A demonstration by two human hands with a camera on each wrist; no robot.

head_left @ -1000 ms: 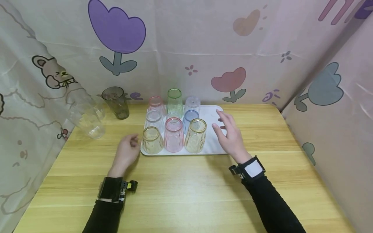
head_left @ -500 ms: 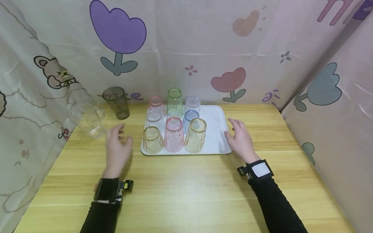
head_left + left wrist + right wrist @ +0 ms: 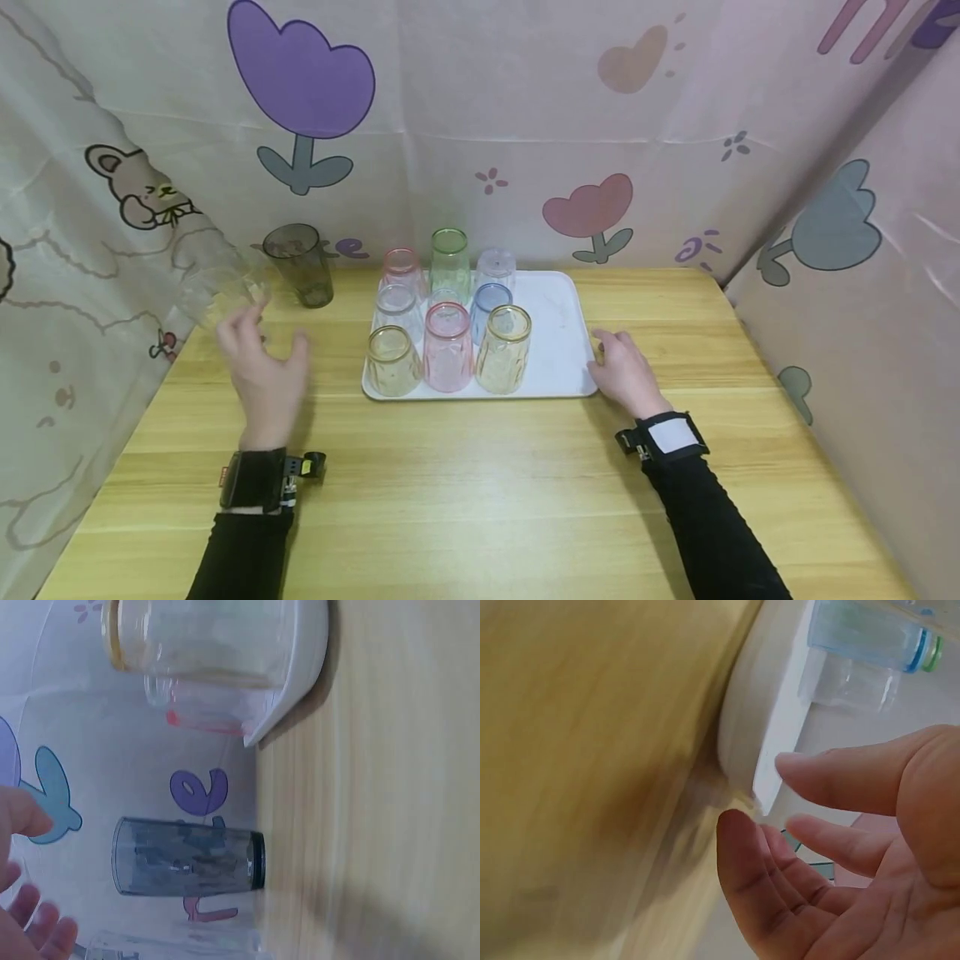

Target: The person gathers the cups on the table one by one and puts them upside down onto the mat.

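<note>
My left hand (image 3: pixel 262 375) reaches over the left of the table, fingers spread and holding nothing. Just beyond its fingertips stand clear glasses (image 3: pixel 202 292), partly covered by the hand. To their right is a dark grey tumbler (image 3: pixel 300 267), upright; the left wrist view shows it beyond my fingers (image 3: pixel 46 930). My right hand (image 3: pixel 628 375) is at the right end of the white tray (image 3: pixel 555 333). In the right wrist view its thumb (image 3: pixel 832 776) is by the tray's rim, with the fingers apart below. Several upside-down-looking tinted glasses fill the tray's left part.
Among the tray's glasses are a pink glass (image 3: pixel 448 350), a yellow glass (image 3: pixel 504 354), a blue glass (image 3: pixel 491 304) and a taller green glass (image 3: pixel 450 258). A patterned cloth (image 3: pixel 465 100) hangs behind the wooden table (image 3: pixel 465 500) and at both sides.
My left hand has moved left, away from the tray's left edge and toward the clear glasses. My right hand has drawn back to the tray's right edge. The tray and its glasses stay put.
</note>
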